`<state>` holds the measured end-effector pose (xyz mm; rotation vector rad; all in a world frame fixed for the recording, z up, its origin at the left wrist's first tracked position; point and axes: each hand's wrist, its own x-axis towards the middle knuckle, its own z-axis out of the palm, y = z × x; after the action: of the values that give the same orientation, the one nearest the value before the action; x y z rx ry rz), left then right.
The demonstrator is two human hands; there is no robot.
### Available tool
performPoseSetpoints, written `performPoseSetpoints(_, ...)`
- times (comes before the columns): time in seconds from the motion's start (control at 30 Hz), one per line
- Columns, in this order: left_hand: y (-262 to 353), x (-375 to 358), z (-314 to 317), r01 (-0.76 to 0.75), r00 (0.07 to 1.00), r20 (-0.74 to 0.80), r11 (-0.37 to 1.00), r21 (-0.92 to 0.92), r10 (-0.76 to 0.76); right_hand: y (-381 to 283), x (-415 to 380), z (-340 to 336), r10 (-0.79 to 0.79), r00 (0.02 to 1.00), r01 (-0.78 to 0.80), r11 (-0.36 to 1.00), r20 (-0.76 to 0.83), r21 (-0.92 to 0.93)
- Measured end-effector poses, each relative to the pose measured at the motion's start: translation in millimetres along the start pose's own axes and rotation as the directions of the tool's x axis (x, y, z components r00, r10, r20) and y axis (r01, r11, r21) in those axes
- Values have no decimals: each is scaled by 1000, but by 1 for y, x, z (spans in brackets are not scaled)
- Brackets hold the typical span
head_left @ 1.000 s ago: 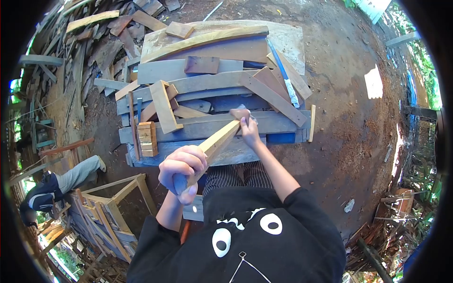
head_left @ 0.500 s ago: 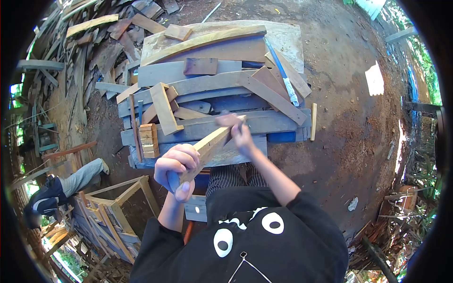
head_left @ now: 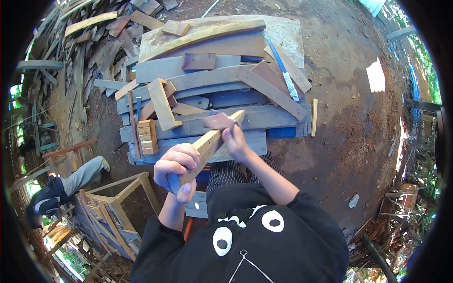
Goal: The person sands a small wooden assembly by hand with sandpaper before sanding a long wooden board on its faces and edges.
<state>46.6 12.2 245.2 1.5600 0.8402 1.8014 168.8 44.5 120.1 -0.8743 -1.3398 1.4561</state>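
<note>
My left hand (head_left: 177, 170) is wrapped round the near end of a pale wooden bar (head_left: 208, 145), which slants up and away over the near edge of the bench. At the bar's far end my right hand (head_left: 237, 145) grips a reddish-brown piece of sandpaper (head_left: 218, 121). The sandpaper lies across the bar and is a little blurred. Below the far end is a grey plank (head_left: 264, 119) on the bench. A stack of short wood blocks (head_left: 147, 137) stands left of my left hand.
On the bench lie several boards, a joined wooden piece (head_left: 163, 104) and a blue-and-white handsaw-like tool (head_left: 283, 70). Scrap wood (head_left: 101, 61) is piled at the far left. A wooden frame (head_left: 118, 203) stands at the lower left, with another person (head_left: 61, 188) beside it.
My right hand has shifted slightly left and toward me along the bar, and the sandpaper has swung left. My left hand keeps its grip in nearly the same place.
</note>
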Motion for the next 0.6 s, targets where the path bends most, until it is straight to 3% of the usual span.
performPoseSetpoints(0.03, -2, -1, 1, -39, 997, -66, 999, 17, 40, -10, 0, 0, -67, 997, 69, 997, 45, -24)
performPoseSetpoints(0.1, -3, -3, 3, -66, 997, -42, 998, 11, 67, -19, 3, -3, -211, 967, 221, 973, 141, -63)
performPoseSetpoints(0.17, -3, -5, 3, -80, 996, -45, 997, 17, 81, 25, -3, -18, -99, 992, 106, 990, 81, -88)
performPoseSetpoints(0.23, 0, -6, 3, -41, 999, 7, 999, 10, 41, 55, 9, -55, 371, 928, -369, 927, 33, -64)
performPoseSetpoints(0.27, 0, -6, 4, -31, 999, 29, 999, 8, 30, 98, 13, -69, 220, 975, -208, 933, 11, -294)
performPoseSetpoints(0.33, -1, -1, 9, -33, 997, -72, 998, 46, 36, 100, 17, -59, 241, 970, -238, 933, -21, -271)
performPoseSetpoints(0.4, -2, 2, 8, -24, 991, -133, 997, 73, 33, 43, 7, -31, 83, 996, -83, 996, 31, -30)
performPoseSetpoints(0.47, -3, -1, 12, -39, 989, -137, 995, 88, 51, -25, -3, -5, -118, 990, 116, 993, 72, 30)
performPoseSetpoints(0.57, 1, -14, 20, -44, 985, -162, 995, 94, 59, -39, -5, -12, -179, 960, 166, 983, 213, 80)
performPoseSetpoints(0.6, 1, -15, 19, -45, 986, -156, 994, 96, 60, -19, -7, -19, -83, 991, 74, 993, 105, 92)
